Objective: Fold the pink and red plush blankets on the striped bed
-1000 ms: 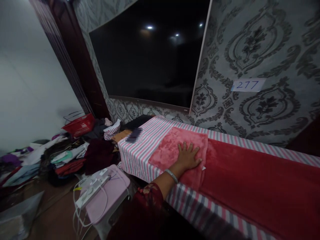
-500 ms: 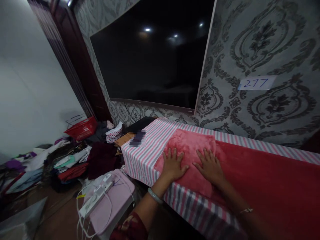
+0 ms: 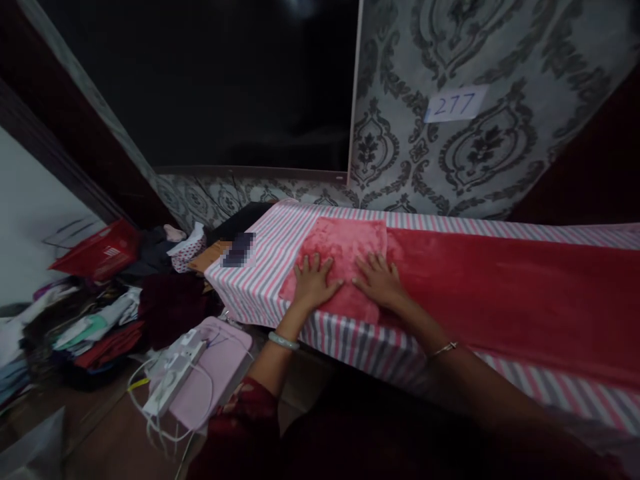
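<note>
While the left hand (image 3: 314, 288) and right hand (image 3: 383, 283) rest palms down, fingers spread, gripping nothing, the red cloth (image 3: 500, 293) lies beneath them at its paler, seemingly folded end. Deeper red length runs off to the right. For good smoothing, I judge: palms flat, pressure even, strokes outward from the middle, light enough not to drag the striped cloth (image 3: 267, 250) underneath. Farther left: power strip (image 3: 170, 387) on a pink stool (image 3: 225, 347), piled clothes (image 3: 110, 343), red basket (image 3: 103, 257).
</note>
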`<action>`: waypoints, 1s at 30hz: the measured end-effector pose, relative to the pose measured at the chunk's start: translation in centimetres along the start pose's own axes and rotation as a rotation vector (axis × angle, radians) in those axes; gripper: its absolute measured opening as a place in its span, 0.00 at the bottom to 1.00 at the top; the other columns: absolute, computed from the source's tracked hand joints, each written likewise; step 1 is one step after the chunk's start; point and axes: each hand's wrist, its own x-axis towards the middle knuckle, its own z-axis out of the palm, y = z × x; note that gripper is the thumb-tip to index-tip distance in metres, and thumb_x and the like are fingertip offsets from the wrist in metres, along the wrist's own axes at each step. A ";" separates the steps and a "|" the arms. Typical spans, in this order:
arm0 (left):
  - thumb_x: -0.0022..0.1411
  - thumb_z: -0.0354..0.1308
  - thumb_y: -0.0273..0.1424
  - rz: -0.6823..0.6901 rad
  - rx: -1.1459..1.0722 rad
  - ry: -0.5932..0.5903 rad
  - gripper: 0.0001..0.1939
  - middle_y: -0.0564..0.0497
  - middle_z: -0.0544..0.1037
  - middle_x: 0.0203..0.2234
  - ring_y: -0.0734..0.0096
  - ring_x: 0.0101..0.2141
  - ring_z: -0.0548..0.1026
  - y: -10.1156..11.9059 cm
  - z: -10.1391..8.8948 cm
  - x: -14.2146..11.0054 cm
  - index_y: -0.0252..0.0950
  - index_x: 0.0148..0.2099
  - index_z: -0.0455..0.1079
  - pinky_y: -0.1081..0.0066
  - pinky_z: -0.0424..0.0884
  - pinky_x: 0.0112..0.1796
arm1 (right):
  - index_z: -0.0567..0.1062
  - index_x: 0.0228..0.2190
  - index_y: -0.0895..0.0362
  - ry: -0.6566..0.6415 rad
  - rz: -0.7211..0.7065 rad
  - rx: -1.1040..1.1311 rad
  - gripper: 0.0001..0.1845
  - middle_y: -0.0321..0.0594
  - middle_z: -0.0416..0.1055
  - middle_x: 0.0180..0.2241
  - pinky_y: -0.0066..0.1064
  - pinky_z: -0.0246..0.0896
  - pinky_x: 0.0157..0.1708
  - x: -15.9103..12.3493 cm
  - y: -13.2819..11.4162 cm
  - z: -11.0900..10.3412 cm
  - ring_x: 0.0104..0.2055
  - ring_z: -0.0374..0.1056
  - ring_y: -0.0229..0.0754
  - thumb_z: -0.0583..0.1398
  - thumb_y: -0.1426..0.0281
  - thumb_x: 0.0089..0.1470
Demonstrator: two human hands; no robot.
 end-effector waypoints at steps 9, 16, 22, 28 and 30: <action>0.68 0.46 0.48 -0.009 0.161 0.137 0.31 0.43 0.56 0.68 0.41 0.67 0.51 -0.2 0.5 -3.8 0.44 0.69 0.57 0.40 0.47 0.62 | 0.52 0.68 0.48 -0.072 -0.167 0.056 0.33 0.39 0.39 0.71 0.55 0.38 0.66 -5.2 -0.2 0.9 0.72 0.34 0.51 0.48 0.53 0.66; 0.69 0.44 0.48 0.007 0.196 0.129 0.31 0.44 0.55 0.69 0.39 0.66 0.52 -0.4 0.9 -3.5 0.46 0.69 0.57 0.40 0.49 0.61 | 0.54 0.68 0.49 -0.057 -0.157 0.101 0.33 0.41 0.41 0.71 0.55 0.36 0.66 -5.3 0.4 0.9 0.72 0.34 0.51 0.49 0.53 0.65; 0.69 0.45 0.48 0.001 0.212 0.143 0.30 0.44 0.56 0.68 0.39 0.67 0.52 -0.5 0.9 -3.4 0.46 0.69 0.58 0.39 0.50 0.61 | 0.67 0.61 0.53 0.001 -0.096 0.138 0.27 0.49 0.58 0.65 0.56 0.35 0.65 -3.3 -1.8 -1.6 0.69 0.48 0.55 0.52 0.58 0.65; 0.68 0.45 0.48 0.011 0.205 0.154 0.30 0.44 0.57 0.68 0.38 0.66 0.52 -0.7 1.3 -3.3 0.46 0.68 0.60 0.39 0.50 0.61 | 0.55 0.67 0.52 0.069 -0.132 0.108 0.34 0.44 0.42 0.71 0.56 0.29 0.67 2.2 -4.5 -1.8 0.72 0.34 0.55 0.52 0.54 0.65; 0.68 0.45 0.48 0.012 0.198 0.159 0.29 0.44 0.57 0.68 0.38 0.66 0.52 -0.8 1.4 -3.6 0.46 0.68 0.60 0.39 0.50 0.60 | 0.54 0.68 0.50 0.044 -0.135 0.102 0.35 0.40 0.41 0.71 0.59 0.26 0.66 3.2 -4.0 -0.8 0.72 0.32 0.56 0.51 0.52 0.65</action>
